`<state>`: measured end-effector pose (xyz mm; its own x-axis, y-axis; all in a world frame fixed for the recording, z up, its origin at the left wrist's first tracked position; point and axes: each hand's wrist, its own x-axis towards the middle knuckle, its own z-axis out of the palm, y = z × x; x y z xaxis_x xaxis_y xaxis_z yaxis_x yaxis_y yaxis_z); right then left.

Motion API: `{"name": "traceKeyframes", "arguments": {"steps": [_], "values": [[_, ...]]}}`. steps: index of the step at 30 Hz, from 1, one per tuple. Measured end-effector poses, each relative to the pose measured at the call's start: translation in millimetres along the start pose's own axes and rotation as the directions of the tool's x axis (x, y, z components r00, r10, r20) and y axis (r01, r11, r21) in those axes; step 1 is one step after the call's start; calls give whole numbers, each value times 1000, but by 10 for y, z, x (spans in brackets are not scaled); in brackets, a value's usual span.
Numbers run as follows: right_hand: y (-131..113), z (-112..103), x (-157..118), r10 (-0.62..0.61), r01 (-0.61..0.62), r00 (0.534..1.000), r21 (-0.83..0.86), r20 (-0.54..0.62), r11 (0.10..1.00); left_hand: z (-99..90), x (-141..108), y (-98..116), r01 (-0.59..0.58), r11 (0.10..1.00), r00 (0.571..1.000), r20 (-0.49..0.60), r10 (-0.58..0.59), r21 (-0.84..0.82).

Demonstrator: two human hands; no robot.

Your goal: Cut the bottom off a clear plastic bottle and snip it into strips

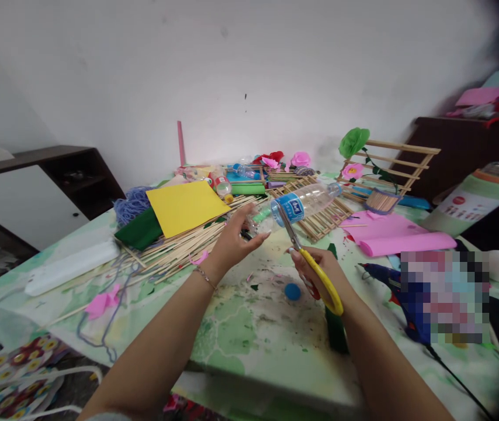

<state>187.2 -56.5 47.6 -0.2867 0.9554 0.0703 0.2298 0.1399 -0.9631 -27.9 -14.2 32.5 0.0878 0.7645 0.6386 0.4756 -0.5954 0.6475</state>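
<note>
My left hand [234, 237] grips the base end of a clear plastic bottle [315, 200] with a blue label, its fingers behind it and partly hidden. The bottle lies sideways above the table, its neck pointing right. My right hand [315, 269] is closed round yellow-handled scissors [325, 283]. Their blades reach up to the bottle at the left edge of the label; whether they have cut into it I cannot tell. A blue bottle cap [292, 292] lies on the table below the scissors.
Thin wooden sticks [179, 248] and a yellow sheet [183, 206] lie to the left. A stick rack [326, 217] stands behind the bottle. Rightward are pink paper [401, 233], a blue glue gun [407, 298] with a cord, and a tilted thermos [477, 202].
</note>
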Motion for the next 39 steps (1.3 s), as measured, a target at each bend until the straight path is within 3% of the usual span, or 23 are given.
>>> {"name": "traceKeyframes", "arguments": {"steps": [6, 10, 18, 25, 33, 39], "values": [[-16, -50, -7, 37, -37, 999, -9, 31, 999, -27, -3, 49, -114, 987, 993, -6, 116, 110], [-26, -54, -15, 3, -3, 1000, -25, 7, 1000, -32, -1, 37, -127, 984, 992, -8, 129, 125], [-40, -65, -36, 83, -83, 997, -46, 4, 995, -51, 5, 25, -159, 971, 986, -10, 164, 179], [-6, -67, -22, 5, -3, 999, -36, 38, 999, -87, 10, 19, -208, 967, 978, 41, 204, 150], [-61, -67, -55, 124, -122, 992, -54, 31, 991, -97, 16, -19, -263, 942, 965, 43, 260, 206], [-57, -37, -37, 47, -47, 999, -32, 15, 998, -90, 16, -19, -318, 926, 948, 52, 315, 202]]}}
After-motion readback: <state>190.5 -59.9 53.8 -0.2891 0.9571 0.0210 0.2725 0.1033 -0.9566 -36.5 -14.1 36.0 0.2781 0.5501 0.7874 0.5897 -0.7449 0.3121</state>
